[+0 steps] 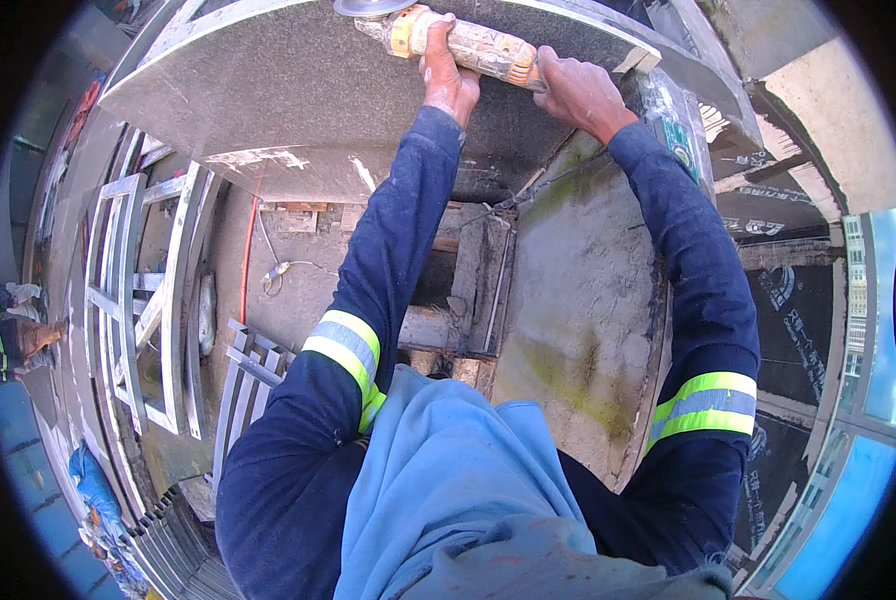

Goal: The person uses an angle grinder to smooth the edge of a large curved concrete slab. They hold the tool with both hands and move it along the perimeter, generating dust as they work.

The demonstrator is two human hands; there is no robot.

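Both of my arms reach forward, away from me, holding a dusty yellow angle grinder (pixel 483 50) over a large grey stone slab (pixel 298 75). Wrapped round the grinder's front body, near its head, is my left hand (pixel 450 72). My right hand (pixel 580 92) grips the rear end of the tool. The grinder's disc (pixel 373 5) sits at the top edge of the view, partly cut off, close to the slab's far edge. Whether the disc touches the slab I cannot tell. Pale dust covers the tool and my fingers.
Welded metal frames (pixel 133 300) stand at the left, with more metal bars (pixel 253 375) nearer me. An orange cord (pixel 249 260) and a thin cable run over the floor. A concrete surface (pixel 578 310) lies to the right, beside dark printed boards (pixel 793 330). Another person (pixel 28 335) is at far left.
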